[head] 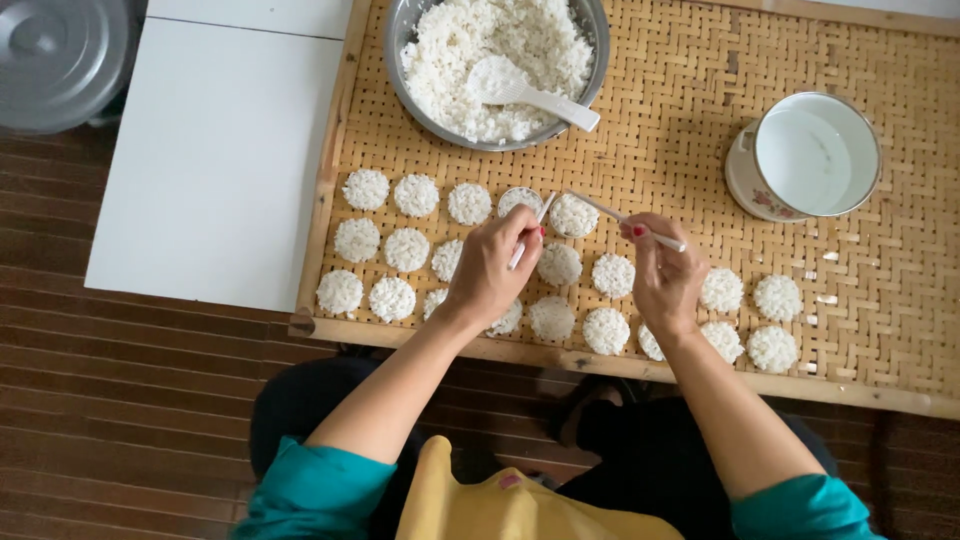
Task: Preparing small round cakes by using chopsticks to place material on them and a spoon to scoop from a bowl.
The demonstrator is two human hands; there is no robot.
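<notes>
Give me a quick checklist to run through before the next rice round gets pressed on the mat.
1. Ring mould in place on the woven mat: ok, it sits in the top row with rice inside.
2. Left hand has its tool: ok, it grips a white utensil over the mould.
3. Right hand has its tool: ok, it holds a thin white stick.
4. Rice supply: ok, the metal bowl is heaped, paddle resting in it.
5. Room for more rounds: ok, bare mat beside the mould.
6. Water in the white cup: cannot tell.
</notes>
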